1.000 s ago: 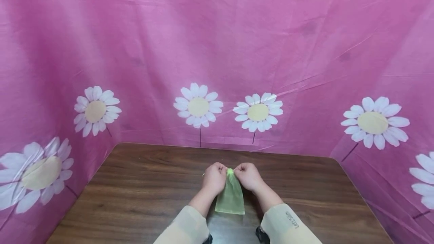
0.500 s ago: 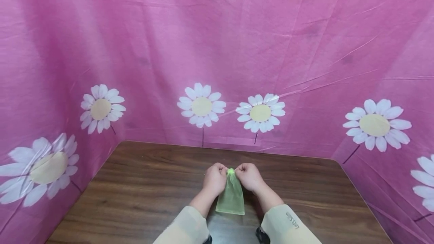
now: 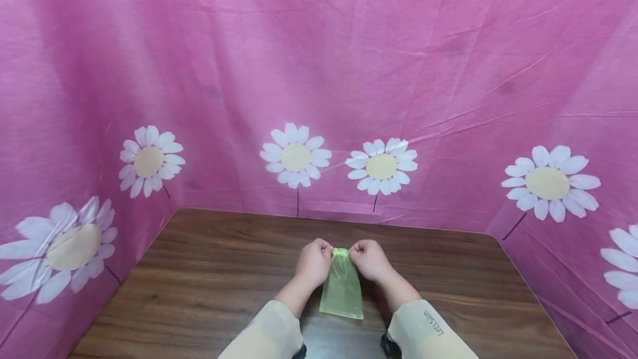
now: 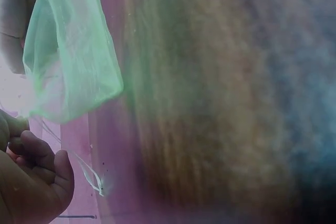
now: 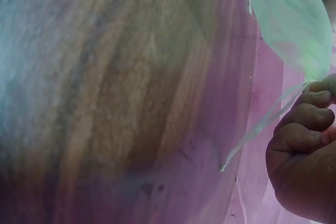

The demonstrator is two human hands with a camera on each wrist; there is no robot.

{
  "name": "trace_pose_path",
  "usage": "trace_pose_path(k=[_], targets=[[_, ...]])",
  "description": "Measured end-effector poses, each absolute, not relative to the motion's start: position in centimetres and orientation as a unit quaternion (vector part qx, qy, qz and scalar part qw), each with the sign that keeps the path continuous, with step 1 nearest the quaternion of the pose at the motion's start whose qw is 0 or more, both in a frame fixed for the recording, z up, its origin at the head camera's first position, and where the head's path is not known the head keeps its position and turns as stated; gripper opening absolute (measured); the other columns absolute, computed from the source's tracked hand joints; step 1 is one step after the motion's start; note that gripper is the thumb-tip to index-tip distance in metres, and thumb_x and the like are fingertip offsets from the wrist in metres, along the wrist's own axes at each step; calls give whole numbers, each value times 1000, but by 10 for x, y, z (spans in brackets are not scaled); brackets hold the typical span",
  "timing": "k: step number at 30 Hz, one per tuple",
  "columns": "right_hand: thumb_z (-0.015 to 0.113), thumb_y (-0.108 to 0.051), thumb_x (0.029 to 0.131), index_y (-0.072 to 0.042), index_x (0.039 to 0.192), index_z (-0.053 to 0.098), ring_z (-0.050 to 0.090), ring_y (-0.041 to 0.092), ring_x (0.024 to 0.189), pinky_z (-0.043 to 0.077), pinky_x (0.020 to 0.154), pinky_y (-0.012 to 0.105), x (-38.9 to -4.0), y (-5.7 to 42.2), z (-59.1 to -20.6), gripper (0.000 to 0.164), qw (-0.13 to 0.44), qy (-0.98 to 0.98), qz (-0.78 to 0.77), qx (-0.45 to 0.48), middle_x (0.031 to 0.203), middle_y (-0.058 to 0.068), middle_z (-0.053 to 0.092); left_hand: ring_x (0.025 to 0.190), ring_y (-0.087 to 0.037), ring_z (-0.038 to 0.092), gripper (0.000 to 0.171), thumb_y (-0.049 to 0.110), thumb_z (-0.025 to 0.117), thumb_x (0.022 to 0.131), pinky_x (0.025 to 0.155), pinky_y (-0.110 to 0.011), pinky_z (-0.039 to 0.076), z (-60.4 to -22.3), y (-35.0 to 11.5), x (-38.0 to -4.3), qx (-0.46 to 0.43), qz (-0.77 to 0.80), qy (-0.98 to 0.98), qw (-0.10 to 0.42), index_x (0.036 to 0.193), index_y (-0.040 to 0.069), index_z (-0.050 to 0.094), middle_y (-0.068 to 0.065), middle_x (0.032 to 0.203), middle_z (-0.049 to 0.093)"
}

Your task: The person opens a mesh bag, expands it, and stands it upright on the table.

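Note:
A sheer green drawstring pouch (image 3: 341,287) hangs between the two hands in the head view, its gathered top level with the fingertips. My left hand (image 3: 315,263) pinches the left side of the pouch's top edge. The right side of that edge is pinched by my right hand (image 3: 370,260). In the left wrist view the pouch (image 4: 73,51) looks see-through, and a pale cord (image 4: 93,174) trails past the curled fingers. Another pale drawstring (image 5: 252,132) dangles beside the right hand (image 5: 304,150) in the right wrist view. I see nothing inside the pouch.
Below the hands is a dark brown wood-grain table (image 3: 209,281). A pink cloth (image 3: 319,43) printed with white daisies stands around its back and sides. Pale sleeves (image 3: 271,331) cover the forearms.
The pouch's gathered top has widened from a tight bunch into a broader ruffle. My right hand has shifted slightly right, away from the left, and the pouch's bottom has swung slightly right.

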State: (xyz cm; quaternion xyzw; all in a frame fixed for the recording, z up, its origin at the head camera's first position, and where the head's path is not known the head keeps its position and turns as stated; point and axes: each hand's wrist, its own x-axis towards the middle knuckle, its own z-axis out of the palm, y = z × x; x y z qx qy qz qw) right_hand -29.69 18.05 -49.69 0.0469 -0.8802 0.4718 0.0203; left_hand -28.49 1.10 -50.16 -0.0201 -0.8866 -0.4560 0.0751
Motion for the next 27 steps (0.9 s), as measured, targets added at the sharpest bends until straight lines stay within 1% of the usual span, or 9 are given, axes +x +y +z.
trace_pose_path(k=[9,16,25,27], targets=[[62,-1,87,-3,77,70,50,12,61,45,59,27,-296,183,-496,14,2,-885,461,63,67,-3,60,80,-22,65,11,14,67,102,75,-43,54,-502,8,-283,-24,-449,-890,76,91,11,68,-4,87,70],[62,-1,86,-4,76,70,52,12,63,46,62,28,-294,188,-497,14,12,-893,445,69,69,-3,61,79,-20,62,12,15,67,102,73,-43,53,-499,4,-280,-23,-438,-896,72,91,13,68,-1,85,67],[62,0,87,-3,77,71,52,11,65,47,65,28,-292,189,-495,13,18,-895,438,82,70,-3,62,80,-21,63,11,15,67,103,75,-44,54,-496,0,-277,-29,-436,-896,78,92,11,68,-2,85,67],[61,1,88,-3,78,70,52,11,60,46,61,27,-290,190,-494,14,11,-892,444,84,64,-3,60,79,-21,63,11,14,67,102,74,-44,54,-495,-2,-276,-27,-435,-897,78,92,11,68,-1,84,67]])
